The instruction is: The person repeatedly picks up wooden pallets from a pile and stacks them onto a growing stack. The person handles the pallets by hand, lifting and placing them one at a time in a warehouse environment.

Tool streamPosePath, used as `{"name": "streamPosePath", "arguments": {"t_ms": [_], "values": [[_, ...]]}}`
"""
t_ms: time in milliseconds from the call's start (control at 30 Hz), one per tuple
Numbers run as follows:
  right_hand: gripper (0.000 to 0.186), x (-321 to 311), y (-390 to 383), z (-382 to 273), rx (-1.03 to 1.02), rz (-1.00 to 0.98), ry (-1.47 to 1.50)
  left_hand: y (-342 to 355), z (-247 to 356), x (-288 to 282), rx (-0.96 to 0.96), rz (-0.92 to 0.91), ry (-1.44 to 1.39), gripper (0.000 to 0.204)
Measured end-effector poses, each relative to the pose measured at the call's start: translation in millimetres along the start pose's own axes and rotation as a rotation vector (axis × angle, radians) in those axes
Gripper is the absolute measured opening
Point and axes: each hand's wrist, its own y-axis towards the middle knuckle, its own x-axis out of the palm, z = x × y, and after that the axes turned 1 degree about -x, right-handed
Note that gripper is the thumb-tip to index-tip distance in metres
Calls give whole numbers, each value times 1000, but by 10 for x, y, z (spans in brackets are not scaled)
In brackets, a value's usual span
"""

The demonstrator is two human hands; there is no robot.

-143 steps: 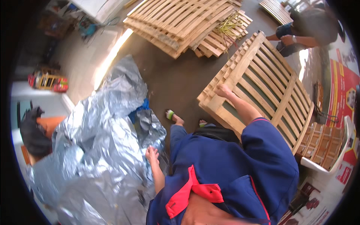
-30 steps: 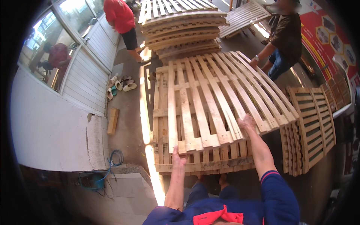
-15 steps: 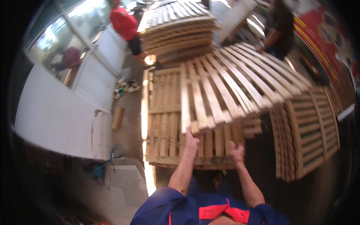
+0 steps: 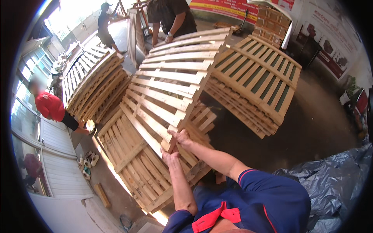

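A slatted wooden pallet slants above another pallet that lies flat in front of me. Its near corner is gripped by both my hands. My left hand holds the corner's lower end, fingers closed on the wood. Just above it on the right, my right hand wraps round the edge board. At the far end stands a co-worker in a dark shirt, hands close to the raised pallet's edge.
A tall pallet stack rises at the far left, beside a person in red. Another stack stands to the right. Grey plastic sheeting lies near right. Shoes and a wood block lie along the left wall.
My right hand, earlier apart from the raised pallet, now grips its corner beside my left. The view has swung right, and the raised pallet appears turned and more steeply tilted.
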Motion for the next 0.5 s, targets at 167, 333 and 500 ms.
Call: {"name": "streamPosePath", "arguments": {"t_ms": [167, 333, 500], "values": [[50, -34, 296, 295, 36, 92, -235, -30, -71, 71, 31, 106, 11, 43], [54, -115, 276, 515, 67, -48, 99, -404, -173, 149, 116, 93, 35, 48], [36, -550, 204, 403, 52, -160, 288, -669, -614, 228, 116, 91, 42, 38]]}}
